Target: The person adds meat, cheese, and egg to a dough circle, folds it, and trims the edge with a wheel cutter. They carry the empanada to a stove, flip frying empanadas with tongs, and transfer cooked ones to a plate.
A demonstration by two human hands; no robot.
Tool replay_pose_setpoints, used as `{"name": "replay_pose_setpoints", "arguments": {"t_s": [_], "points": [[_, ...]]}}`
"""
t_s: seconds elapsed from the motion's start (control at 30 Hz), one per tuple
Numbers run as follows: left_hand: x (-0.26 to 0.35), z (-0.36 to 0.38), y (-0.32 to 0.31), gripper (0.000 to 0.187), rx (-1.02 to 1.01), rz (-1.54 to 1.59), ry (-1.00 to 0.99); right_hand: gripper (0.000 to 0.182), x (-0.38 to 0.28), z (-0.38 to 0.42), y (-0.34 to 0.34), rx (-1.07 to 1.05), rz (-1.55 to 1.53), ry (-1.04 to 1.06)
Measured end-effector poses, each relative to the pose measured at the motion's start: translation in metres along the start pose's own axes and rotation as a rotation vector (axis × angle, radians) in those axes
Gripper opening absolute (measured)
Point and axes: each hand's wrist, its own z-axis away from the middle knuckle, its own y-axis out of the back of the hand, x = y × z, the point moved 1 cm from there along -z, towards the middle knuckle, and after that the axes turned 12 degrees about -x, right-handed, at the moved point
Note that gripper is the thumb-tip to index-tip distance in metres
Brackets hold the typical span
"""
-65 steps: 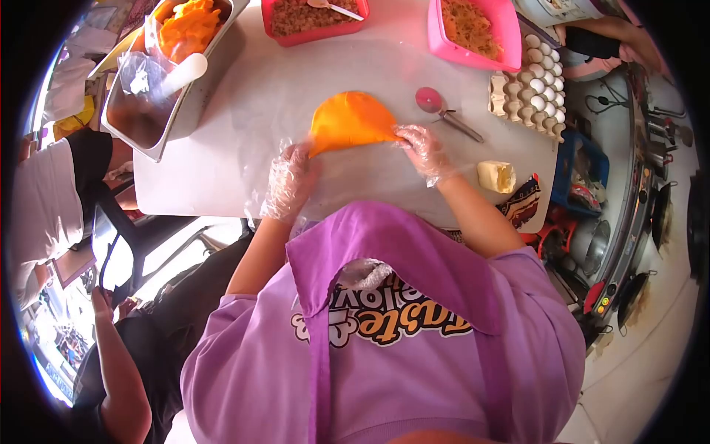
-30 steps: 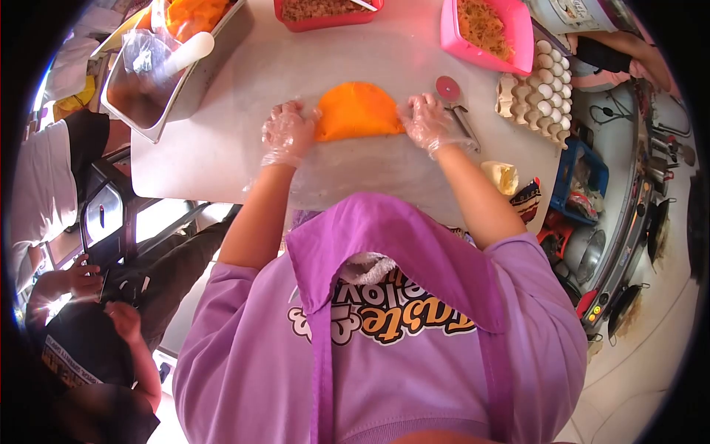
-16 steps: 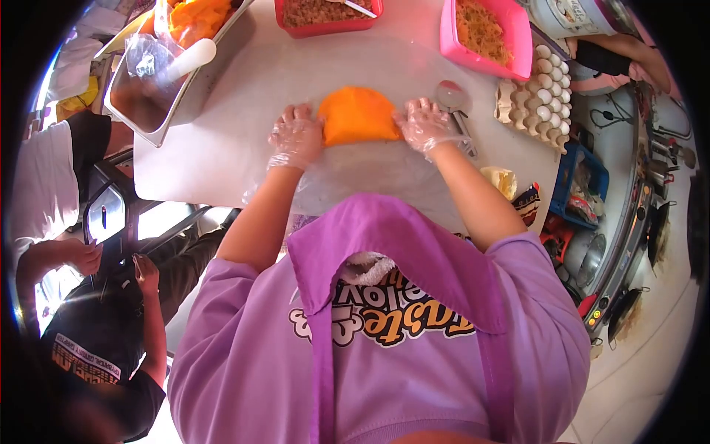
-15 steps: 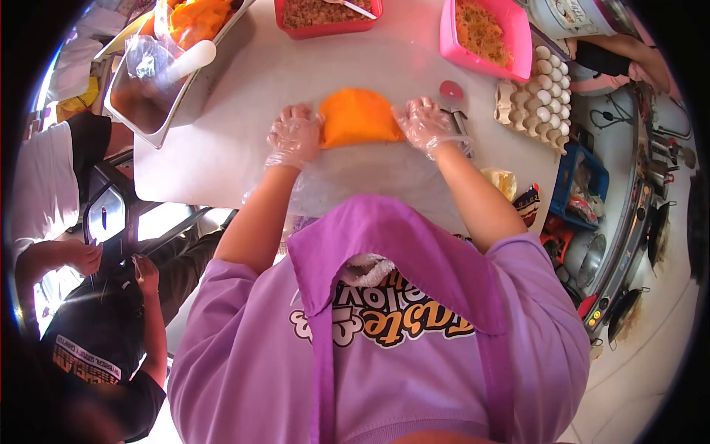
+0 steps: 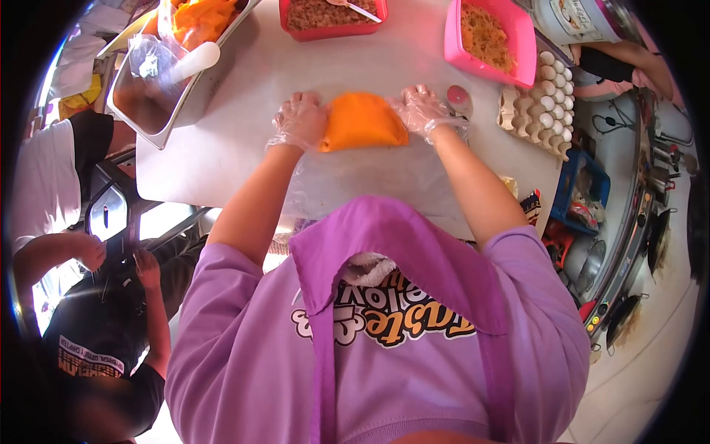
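An orange half-round piece of dough [image 5: 362,122] lies on a clear plastic sheet [image 5: 355,181] on the white table [image 5: 170,170], its curved edge on the far side. At its left end is my left hand [image 5: 299,120] in a clear plastic glove, fingers spread on the sheet. My right hand [image 5: 423,111], gloved the same way, touches the dough's right end with its fingers apart. Neither hand holds anything.
Behind are a red tub of brown filling [image 5: 333,31], a pink tub [image 5: 452,44], and an egg tray [image 5: 518,122] at right. A metal tray [image 5: 157,140] stands at left. Co-workers are at the left [image 5: 55,177] and upper right [image 5: 629,55].
Both my hands have shifted slightly, staying beside the orange dough. The right forearm now covers more of the yellow wrapper. The whole view has moved a little.
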Motion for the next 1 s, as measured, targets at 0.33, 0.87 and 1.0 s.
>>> {"name": "replay_pose_setpoints", "arguments": {"t_s": [0.33,0.87,1.0], "points": [[0.014,-0.01,0.001,0.043,0.083,0.047,0.005,0.07,-0.02,-0.003,0.002,0.053,0.081,-0.054],[0.022,-0.015,0.003,0.052,0.13,0.118,-0.04,0.057,-0.02,-0.019,-0.003,0.167,0.12,-0.004],[0.023,-0.019,0.005,0.049,0.118,0.099,-0.089,0.06,-0.017,-0.026,0.007,0.083,0.132,0.067]]}}
